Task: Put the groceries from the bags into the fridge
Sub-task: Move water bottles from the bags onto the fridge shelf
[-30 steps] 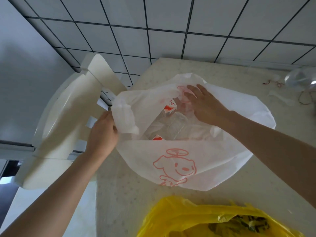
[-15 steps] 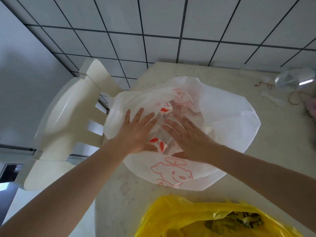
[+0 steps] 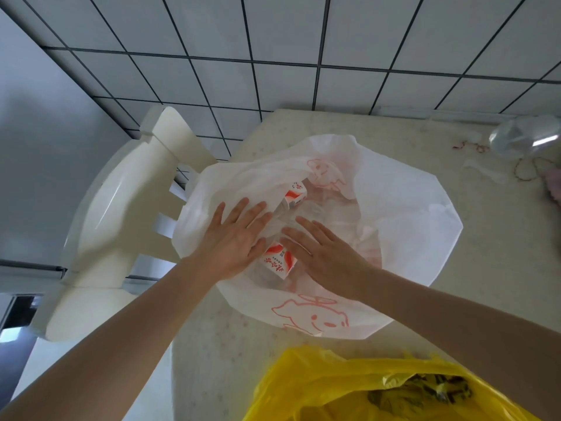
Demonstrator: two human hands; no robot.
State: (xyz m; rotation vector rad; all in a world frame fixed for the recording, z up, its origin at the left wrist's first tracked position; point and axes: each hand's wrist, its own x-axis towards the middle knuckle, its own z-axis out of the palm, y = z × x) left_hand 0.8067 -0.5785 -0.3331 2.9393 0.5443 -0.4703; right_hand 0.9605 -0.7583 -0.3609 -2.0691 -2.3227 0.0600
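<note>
Now closing in with left hand [image 3: 235, 241] and right hand [image 3: 326, 253], fingers straight, either side of near carton [image 3: 277, 264] inside white bag [image 3: 409, 238]; gripping nothing yet, lifting out likely next.

White bag [image 3: 409, 238] open on table; two red-white cartons [image 3: 277, 264] [image 3: 295, 194] inside; yellow bag [image 3: 318, 387] nearer.

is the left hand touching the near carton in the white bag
Touching: the head view shows the left hand's thumb against the near carton.
</note>
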